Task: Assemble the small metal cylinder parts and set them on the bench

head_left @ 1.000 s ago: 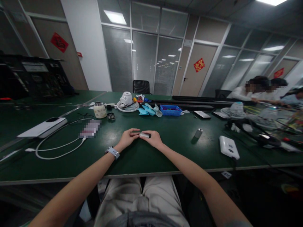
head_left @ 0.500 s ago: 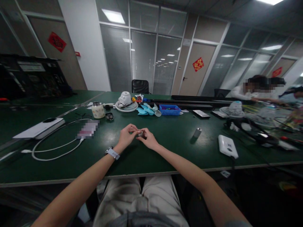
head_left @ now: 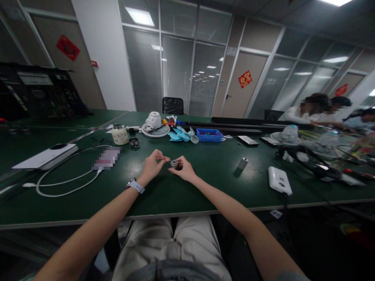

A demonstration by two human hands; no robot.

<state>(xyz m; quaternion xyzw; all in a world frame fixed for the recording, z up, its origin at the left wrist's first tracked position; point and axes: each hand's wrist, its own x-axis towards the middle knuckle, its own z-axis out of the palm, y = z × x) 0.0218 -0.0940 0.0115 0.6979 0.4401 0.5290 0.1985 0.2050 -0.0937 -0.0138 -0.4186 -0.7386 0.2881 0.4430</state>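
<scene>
My right hand (head_left: 184,170) curls thumb and fingers around a small round metal part (head_left: 174,164), held low over the green table. Its top looks ringed, but finer detail is too small to read. Just to its left, my left hand (head_left: 152,166) has thumb and fingertips pinched together, apart from the part. Whether something tiny sits in that pinch cannot be made out. Further right, a silver metal cylinder (head_left: 243,163) stands on the tabletop.
Behind my hands are a white fan body (head_left: 153,121), light-blue fan blades (head_left: 178,135) and a blue tray (head_left: 209,135). A patterned jar (head_left: 120,136), a phone (head_left: 107,157) and a white cable lie left. At right are a white device (head_left: 279,180), cluttered parts and people.
My left hand has drawn back leftward from the metal part, its fingers still pinched. The right hand keeps hold of the part, and more of its top shows now.
</scene>
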